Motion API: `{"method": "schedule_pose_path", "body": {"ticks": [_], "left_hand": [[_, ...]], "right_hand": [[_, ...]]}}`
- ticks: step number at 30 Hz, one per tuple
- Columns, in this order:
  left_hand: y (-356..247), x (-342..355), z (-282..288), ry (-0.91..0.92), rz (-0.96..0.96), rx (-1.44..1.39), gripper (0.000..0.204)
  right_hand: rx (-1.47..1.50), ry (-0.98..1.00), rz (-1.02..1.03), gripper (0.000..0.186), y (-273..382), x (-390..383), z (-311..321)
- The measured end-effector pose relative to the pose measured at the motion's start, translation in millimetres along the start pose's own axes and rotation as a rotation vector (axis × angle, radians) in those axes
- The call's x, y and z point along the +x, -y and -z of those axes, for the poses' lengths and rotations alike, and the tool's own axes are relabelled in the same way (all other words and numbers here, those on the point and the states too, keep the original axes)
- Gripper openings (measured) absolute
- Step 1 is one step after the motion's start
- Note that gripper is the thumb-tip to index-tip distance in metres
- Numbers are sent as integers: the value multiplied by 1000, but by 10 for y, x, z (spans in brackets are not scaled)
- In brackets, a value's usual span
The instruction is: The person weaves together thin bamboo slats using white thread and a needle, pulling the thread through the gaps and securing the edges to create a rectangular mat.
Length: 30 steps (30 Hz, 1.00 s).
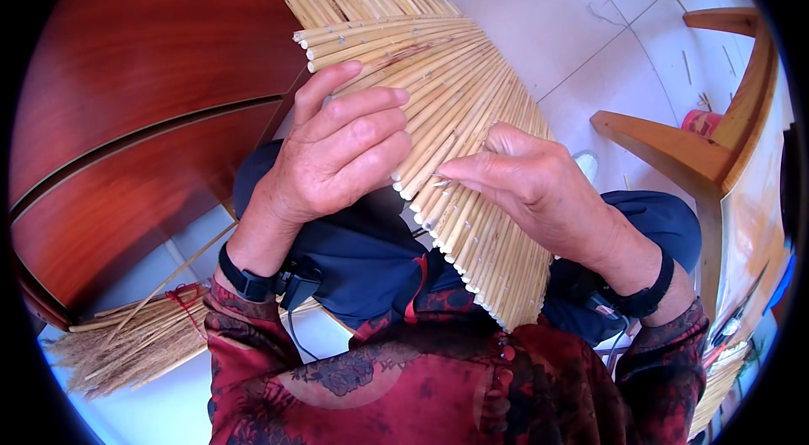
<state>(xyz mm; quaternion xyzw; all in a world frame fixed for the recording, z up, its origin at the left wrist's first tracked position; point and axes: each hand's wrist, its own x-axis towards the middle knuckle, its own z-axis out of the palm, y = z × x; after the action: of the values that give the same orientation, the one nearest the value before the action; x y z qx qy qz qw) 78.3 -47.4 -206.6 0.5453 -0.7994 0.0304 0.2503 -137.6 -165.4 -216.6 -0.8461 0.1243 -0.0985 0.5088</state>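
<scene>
Over my lap is a mat of pale straw-coloured stalks (455, 99), laid side by side and fanned out, with small thread stitches across them. Its cut ends form a stepped edge on the left. My left hand (345, 142) grips that edge, its fingers curled over the top face; the thumb is hidden. On the mat's lower middle rests my right hand (539, 184), thumb and forefinger pinched together. A thin, pale, needle-like piece (441, 183) shows at their tips, mostly covered by the fingers.
Reddish-brown wooden cabinet fronts (168, 49) stand at the left. Below them lies a bundle of dry stalks (160, 327) with bushy heads and a red tie. Wooden furniture legs (674, 150) and a red container (701, 122) are at the right, on pale floor tiles (581, 40).
</scene>
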Motion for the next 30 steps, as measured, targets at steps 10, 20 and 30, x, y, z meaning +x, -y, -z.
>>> {"method": "schedule_pose_path", "body": {"ticks": [10,20,30], "left_hand": [[-41,19,27,-2,-19,7,18],[-104,119,96,17,-54,0,26],[160,605,-45,27,-294,-120,23]], "right_hand": [[-38,19,64,27,-27,-8,26],[-186,133,131,15,191,42,293],[-286,158,153,20,173,119,613]]}}
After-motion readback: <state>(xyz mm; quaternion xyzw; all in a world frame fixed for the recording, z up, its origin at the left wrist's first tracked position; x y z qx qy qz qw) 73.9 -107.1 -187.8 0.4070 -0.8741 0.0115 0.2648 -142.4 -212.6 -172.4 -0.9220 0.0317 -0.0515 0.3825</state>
